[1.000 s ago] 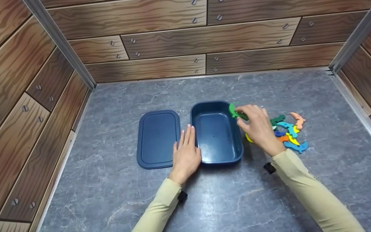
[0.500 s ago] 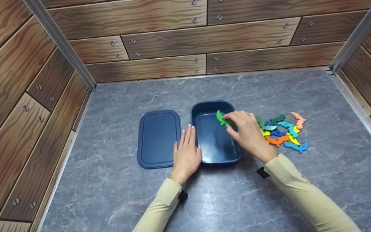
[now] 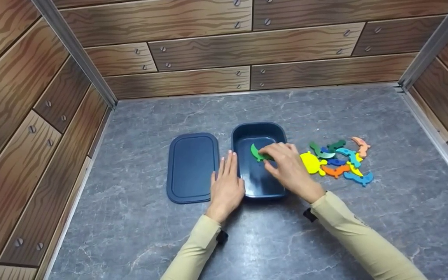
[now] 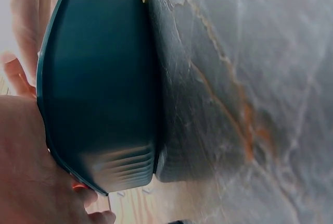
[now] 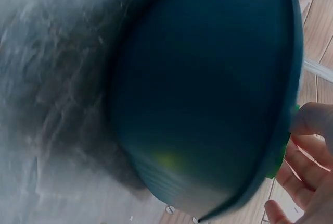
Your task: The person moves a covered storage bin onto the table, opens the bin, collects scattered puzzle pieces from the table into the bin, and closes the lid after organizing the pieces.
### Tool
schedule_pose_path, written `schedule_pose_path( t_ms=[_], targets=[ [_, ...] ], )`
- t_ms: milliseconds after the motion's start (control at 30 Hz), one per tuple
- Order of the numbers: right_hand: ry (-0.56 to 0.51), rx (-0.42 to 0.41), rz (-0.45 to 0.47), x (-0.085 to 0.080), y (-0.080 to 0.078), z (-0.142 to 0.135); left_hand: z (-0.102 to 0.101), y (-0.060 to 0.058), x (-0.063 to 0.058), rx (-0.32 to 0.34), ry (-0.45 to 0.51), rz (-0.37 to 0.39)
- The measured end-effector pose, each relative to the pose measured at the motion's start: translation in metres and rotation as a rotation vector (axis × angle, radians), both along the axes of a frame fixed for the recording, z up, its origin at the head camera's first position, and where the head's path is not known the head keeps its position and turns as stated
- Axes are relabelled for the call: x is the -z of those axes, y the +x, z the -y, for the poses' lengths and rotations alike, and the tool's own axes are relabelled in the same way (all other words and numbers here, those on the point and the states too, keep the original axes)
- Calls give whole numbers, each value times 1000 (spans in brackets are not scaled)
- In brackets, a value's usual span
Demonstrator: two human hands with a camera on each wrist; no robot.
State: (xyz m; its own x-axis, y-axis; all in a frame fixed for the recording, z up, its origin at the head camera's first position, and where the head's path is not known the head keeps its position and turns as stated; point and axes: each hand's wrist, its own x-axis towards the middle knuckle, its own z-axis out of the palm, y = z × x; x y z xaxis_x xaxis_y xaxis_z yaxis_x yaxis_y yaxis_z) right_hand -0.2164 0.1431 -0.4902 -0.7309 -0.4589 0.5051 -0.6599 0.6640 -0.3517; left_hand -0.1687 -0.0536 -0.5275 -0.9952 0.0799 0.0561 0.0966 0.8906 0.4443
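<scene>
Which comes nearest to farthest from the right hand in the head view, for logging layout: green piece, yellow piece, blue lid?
1. green piece: pinched in the right hand, over the container.
2. yellow piece: just right of it.
3. blue lid: far left, past the container.

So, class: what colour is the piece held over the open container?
Green piece, pinched by the right hand; clearest in the head view.

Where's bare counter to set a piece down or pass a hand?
Free: the wide strip between the back wall and the box, the counter left of the lid, and the near right corner. Crowded: right of the box, where the pieces cluster, and between lid and box, where the left hand rests.
</scene>
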Motion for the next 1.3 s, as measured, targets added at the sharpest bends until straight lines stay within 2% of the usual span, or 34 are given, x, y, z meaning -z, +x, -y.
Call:
schedule_pose_path(
  t_ms=[300, 600, 800, 1100, 1300],
  targets=[
    [35, -9, 5, 13, 1, 7, 0, 0, -1, -3, 8, -1],
    [27, -12, 43, 16, 2, 8, 0, 0, 0, -4, 7, -5],
    [-5, 11, 56, 14, 6, 2, 0, 0, 0, -3, -9, 1],
    [-95, 52, 27, 6, 14, -15, 0, 0, 0, -11, -8, 7],
    [-109, 101, 12, 2, 19, -29, 0, 1, 0, -7, 10, -1]
  ],
)
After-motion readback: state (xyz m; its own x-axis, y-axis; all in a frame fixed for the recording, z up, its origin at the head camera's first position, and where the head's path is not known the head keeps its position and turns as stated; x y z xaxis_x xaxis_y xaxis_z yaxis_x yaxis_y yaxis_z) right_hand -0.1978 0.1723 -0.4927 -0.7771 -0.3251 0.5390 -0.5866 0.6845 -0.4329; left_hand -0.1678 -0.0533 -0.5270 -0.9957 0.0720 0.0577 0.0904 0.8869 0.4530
